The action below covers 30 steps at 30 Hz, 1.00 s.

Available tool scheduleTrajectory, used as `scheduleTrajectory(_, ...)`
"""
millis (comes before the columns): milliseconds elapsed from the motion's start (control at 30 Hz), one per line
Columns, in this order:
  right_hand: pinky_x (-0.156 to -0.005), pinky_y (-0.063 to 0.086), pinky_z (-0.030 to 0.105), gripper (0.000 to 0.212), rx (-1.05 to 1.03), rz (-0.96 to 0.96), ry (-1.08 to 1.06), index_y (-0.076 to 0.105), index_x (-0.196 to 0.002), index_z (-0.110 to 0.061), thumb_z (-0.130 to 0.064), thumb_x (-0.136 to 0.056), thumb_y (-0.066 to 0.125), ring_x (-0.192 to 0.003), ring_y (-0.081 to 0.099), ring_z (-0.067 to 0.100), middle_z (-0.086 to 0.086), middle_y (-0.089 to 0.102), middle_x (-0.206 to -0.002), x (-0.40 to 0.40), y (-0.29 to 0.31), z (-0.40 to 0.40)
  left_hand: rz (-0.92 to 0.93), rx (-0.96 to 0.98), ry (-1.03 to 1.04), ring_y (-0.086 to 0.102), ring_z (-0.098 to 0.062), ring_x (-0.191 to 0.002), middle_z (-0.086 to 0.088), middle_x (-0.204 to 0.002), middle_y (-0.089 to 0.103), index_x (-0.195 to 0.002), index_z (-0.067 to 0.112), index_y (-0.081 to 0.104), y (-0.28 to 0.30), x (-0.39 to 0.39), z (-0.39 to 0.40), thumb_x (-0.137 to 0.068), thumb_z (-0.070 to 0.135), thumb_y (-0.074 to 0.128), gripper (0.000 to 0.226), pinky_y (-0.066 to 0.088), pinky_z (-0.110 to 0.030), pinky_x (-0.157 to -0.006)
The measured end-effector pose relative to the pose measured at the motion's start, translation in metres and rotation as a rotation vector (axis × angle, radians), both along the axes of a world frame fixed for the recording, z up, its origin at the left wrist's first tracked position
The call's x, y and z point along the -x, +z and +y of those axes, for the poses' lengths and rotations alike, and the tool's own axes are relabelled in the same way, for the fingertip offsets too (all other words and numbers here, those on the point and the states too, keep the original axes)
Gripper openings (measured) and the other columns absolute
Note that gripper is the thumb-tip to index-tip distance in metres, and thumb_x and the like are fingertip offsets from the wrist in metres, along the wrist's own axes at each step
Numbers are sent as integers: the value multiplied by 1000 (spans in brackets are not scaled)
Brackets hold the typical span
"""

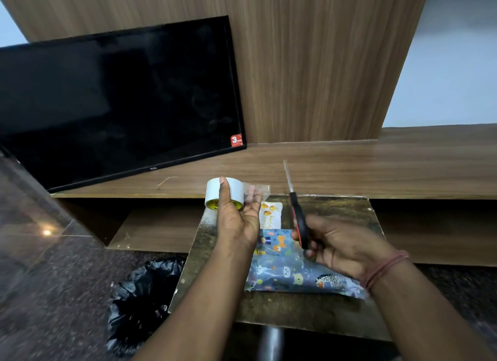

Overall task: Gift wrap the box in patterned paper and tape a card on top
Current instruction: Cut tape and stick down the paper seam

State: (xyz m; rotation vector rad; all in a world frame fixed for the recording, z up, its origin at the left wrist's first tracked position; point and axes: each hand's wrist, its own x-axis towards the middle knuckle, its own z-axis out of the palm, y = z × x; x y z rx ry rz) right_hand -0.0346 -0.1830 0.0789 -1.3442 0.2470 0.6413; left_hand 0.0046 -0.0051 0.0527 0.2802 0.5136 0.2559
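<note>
Left hand point(236, 215) gripping tape roll point(224, 192), free strip point(258, 190) pulled rightward; right hand point(338, 242) clasping scissors point(297, 212), blades upright beside it.

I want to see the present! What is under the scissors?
Under the scissors lies the wrapped box in animal-patterned paper, with the card beyond it. The right hand covers part of the box.

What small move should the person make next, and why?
Probably bring the scissors in the right hand across to snip the clear strip pulled off the tape roll, which the left hand holds up. The wrapped box and the card lie below, the card apparently not yet taped on.
</note>
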Motion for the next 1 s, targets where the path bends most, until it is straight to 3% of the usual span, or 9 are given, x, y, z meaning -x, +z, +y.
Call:
scheduleTrajectory(67,-42,42,20,13,-221,109,100,67,-84,-7,-17,-77,73,-65,47,15,10,63,-73,6,12,6,-4,-4,24,64,-32,-118,-23,-134,54,-138,-2,46,-1,-9,3,-92,36,75,66,56,-49,-99)
scheduleTrajectory(200,-44,43,21,34,-321,147,249,66,-85,-8,-36,-74,81,-60,54,13,9,56,-75,13,13,8,-25,-14,87,67,-30,-111,-19,-141,53,-142,2,47,2,-22,5,-90,35,77,69,64,-45,-81)
scheduleTrajectory(333,-49,48,23,53,-268,183,426,67,-89,-11,-54,-66,85,-54,50,11,10,58,-80,9,3,7,-54,16,117,68,-27,-109,-18,-140,54,-139,2,50,-2,-34,8,-87,37,80,69,60,-44,-94)
scheduleTrajectory(433,-53,46,23,61,-210,160,498,66,-91,-13,-67,-66,79,-59,45,12,9,59,-84,6,1,9,-19,-5,117,69,-25,-110,-17,-138,58,-139,3,53,-7,-36,6,-86,41,80,70,64,-34,-83)
scheduleTrajectory(500,-52,44,22,62,-185,144,495,66,-89,-13,-68,-63,80,-58,43,12,9,59,-83,4,2,12,18,-30,110,69,-25,-116,-16,-138,61,-139,6,55,-12,-38,2,-84,45,81,72,62,-34,-90)
scheduleTrajectory(600,-52,42,22,63,-136,105,502,64,-87,-15,-71,-61,79,-59,42,12,7,58,-81,1,1,16,33,-78,108,68,-26,-120,-14,-138,63,-139,9,56,-16,-40,-4,-67,53,87,90,56,-41,-103)
scheduleTrajectory(767,-51,42,23,60,-119,72,429,61,-89,-16,-70,-71,77,-57,40,11,7,58,-80,-2,-2,22,13,-161,70,72,-27,-114,-15,-133,68,-138,7,57,-24,-44,-12,-35,67,97,126,58,-44,-99)
scheduleTrajectory(867,-48,40,22,52,-101,45,363,58,-89,-15,-64,-77,70,-54,36,10,5,57,-76,-2,-2,27,6,-226,26,72,-28,-114,-17,-131,69,-138,6,58,-20,-42,-14,-51,69,88,111,61,-41,-93)
scheduleTrajectory(1000,-47,36,22,50,-85,-19,319,60,-83,-15,-61,-71,76,-54,35,10,7,57,-75,1,-3,28,-53,-189,20,70,-29,-116,-18,-132,67,-139,2,54,-16,-44,-9,-72,60,76,91,56,-45,-103)
